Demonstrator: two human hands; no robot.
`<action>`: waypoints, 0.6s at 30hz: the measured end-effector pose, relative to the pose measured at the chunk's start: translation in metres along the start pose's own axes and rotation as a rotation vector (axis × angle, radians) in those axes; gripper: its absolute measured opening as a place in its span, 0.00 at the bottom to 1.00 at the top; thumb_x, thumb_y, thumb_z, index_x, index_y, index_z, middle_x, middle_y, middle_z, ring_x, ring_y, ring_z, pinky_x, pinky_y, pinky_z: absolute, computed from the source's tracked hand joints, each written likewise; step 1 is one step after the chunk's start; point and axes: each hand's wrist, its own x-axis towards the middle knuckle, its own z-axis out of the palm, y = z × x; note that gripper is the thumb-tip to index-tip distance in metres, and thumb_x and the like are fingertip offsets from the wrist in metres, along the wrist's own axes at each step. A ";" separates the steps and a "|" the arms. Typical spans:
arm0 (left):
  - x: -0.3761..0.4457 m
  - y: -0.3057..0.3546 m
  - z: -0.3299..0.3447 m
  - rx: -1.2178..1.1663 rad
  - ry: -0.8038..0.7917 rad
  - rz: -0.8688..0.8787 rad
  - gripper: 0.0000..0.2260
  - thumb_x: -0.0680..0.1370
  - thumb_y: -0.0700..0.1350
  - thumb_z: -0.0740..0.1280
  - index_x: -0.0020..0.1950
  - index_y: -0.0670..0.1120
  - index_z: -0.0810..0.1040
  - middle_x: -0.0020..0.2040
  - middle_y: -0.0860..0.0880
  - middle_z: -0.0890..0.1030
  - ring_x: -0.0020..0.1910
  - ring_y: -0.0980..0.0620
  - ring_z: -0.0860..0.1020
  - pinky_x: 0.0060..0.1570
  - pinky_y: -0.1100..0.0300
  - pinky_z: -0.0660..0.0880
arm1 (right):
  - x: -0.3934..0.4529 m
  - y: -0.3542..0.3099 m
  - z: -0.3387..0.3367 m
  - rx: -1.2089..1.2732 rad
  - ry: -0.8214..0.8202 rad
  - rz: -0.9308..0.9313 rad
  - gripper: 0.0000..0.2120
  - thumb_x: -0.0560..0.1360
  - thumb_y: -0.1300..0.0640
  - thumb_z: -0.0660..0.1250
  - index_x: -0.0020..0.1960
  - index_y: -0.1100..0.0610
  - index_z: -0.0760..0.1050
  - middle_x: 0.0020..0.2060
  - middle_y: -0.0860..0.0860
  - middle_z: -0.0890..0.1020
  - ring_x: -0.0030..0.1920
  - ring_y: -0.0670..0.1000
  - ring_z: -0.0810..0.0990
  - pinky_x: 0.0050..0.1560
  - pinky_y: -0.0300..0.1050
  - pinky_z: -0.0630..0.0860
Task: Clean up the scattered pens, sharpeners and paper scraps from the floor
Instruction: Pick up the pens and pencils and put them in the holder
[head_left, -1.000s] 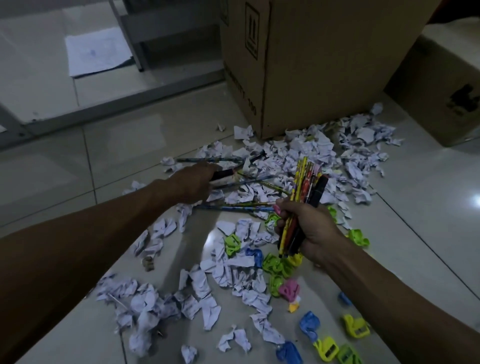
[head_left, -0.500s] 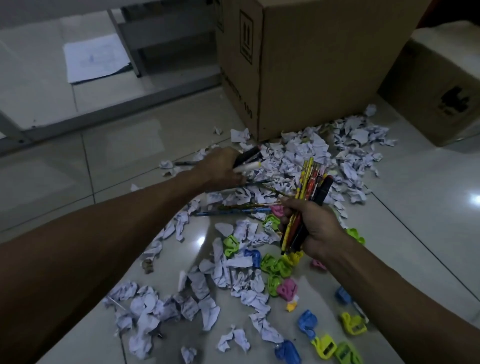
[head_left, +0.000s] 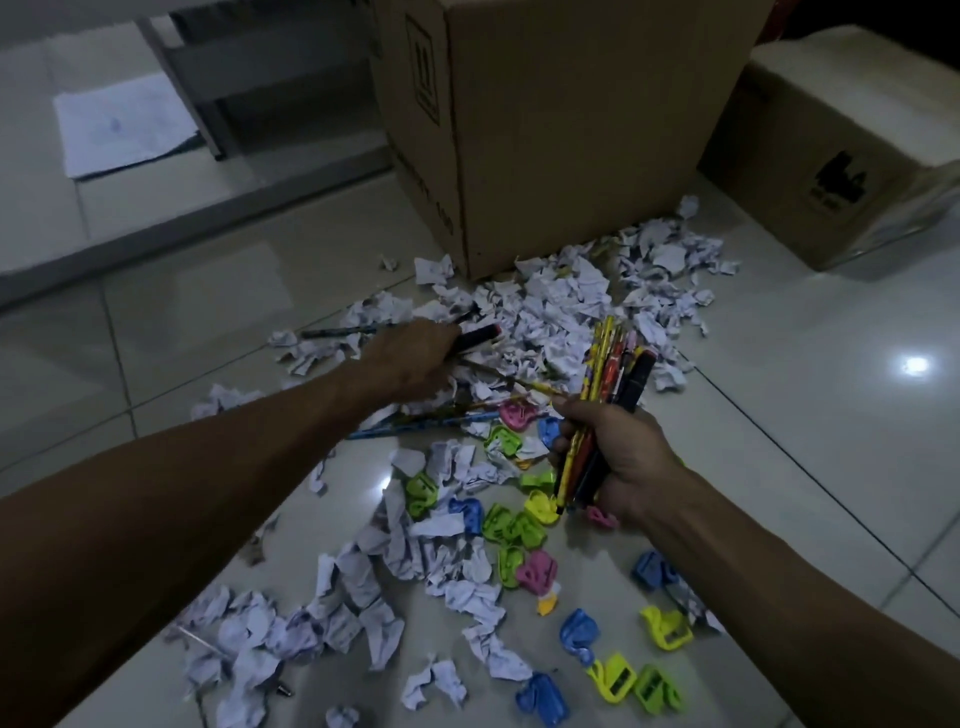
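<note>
Crumpled white paper scraps (head_left: 561, 306) lie heaped on the tiled floor in front of a big cardboard box (head_left: 561, 124). My left hand (head_left: 410, 358) reaches into the heap and grips a black pen (head_left: 475, 336). My right hand (head_left: 613, 457) holds a bundle of coloured pens and pencils (head_left: 608, 395), their tips fanned upward. Loose pencils (head_left: 415, 426) lie between the two hands, one blue. Plastic sharpeners, green (head_left: 506, 525), pink (head_left: 537, 571), blue (head_left: 576, 629) and yellow (head_left: 667, 626), are scattered below my right hand.
A second cardboard box (head_left: 841, 150) stands at the right. A white sheet (head_left: 122, 124) lies on the floor at the far left beside a grey metal frame leg (head_left: 192, 93). More scraps (head_left: 270, 639) spread toward the lower left.
My left hand has moved right and farther into the paper heap and has taken hold of a black pen. My right hand keeps its bundle, shifted slightly.
</note>
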 end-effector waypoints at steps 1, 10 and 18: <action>-0.001 0.000 -0.006 0.009 0.032 0.024 0.11 0.79 0.48 0.61 0.60 0.47 0.73 0.49 0.43 0.79 0.45 0.43 0.77 0.37 0.57 0.70 | 0.000 -0.001 -0.001 0.001 0.001 0.004 0.03 0.73 0.66 0.70 0.42 0.64 0.77 0.24 0.55 0.75 0.25 0.54 0.73 0.31 0.48 0.74; 0.008 0.048 -0.025 -0.165 -0.026 0.288 0.13 0.77 0.48 0.68 0.58 0.48 0.73 0.50 0.46 0.79 0.45 0.46 0.75 0.39 0.57 0.67 | 0.001 -0.010 -0.019 0.051 0.046 0.047 0.06 0.75 0.65 0.68 0.51 0.67 0.76 0.26 0.54 0.73 0.23 0.52 0.72 0.26 0.43 0.72; 0.034 0.071 -0.013 -0.022 -0.101 0.239 0.15 0.74 0.52 0.71 0.56 0.46 0.77 0.49 0.44 0.79 0.44 0.44 0.77 0.40 0.55 0.73 | -0.002 -0.013 -0.041 0.063 0.106 0.050 0.06 0.74 0.65 0.69 0.40 0.63 0.75 0.26 0.54 0.73 0.24 0.52 0.72 0.25 0.42 0.73</action>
